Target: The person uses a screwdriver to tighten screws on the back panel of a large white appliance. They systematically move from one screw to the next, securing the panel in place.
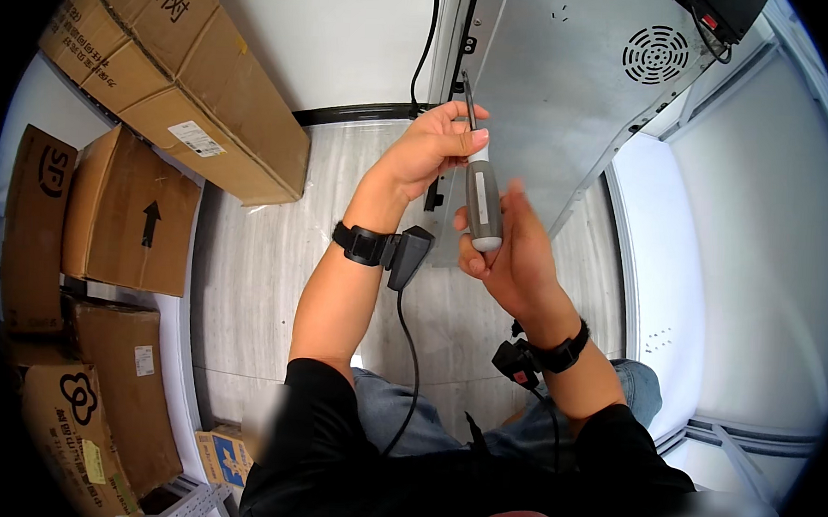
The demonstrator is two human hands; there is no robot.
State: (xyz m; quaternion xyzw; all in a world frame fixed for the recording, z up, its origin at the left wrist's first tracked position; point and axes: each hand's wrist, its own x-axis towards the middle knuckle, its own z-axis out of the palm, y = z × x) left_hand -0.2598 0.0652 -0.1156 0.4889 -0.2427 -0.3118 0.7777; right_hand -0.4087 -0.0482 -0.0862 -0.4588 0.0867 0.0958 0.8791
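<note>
A screwdriver [481, 199] with a grey handle and a long metal shaft points away from me. Its tip meets the dark edge strip of a large grey metal cabinet panel [550, 107], beside small holes and fittings. My left hand [430, 151] pinches the screwdriver where shaft and handle join, thumb on top. Around the butt end of the handle curls my right hand [517, 258]; its upper fingers are slightly smeared by motion. Whether a screw sits under the tip is too small to tell.
Tall cardboard boxes [253, 131] stand at the far left, with more cartons [130, 209] stacked on the left side. A black cable [429, 47] hangs beside the panel. Wrist straps carry small black devices [412, 257] with trailing cables. A white wall panel [766, 246] stands at right.
</note>
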